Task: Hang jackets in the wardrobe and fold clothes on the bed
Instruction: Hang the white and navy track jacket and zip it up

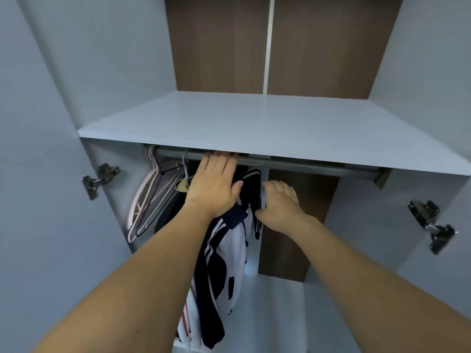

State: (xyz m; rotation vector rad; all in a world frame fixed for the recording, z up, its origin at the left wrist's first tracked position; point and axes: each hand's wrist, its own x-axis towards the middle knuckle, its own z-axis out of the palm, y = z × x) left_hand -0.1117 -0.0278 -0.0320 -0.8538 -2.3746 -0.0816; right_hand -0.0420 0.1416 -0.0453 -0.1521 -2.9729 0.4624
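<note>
A navy and white striped jacket hangs below the grey rail inside the open wardrobe. My left hand reaches up to the rail above the jacket's top. Its fingers lie straight, with the tips hidden under the shelf edge. My right hand is just right of the jacket, at shoulder height. Its fingers curl round the dark edge of the fabric. The jacket's hanger is hidden behind my left hand.
A white shelf juts out right above the rail. Several bare pink and dark hangers hang at the rail's left end, beside another dark garment. Door hinges stick out on both side walls.
</note>
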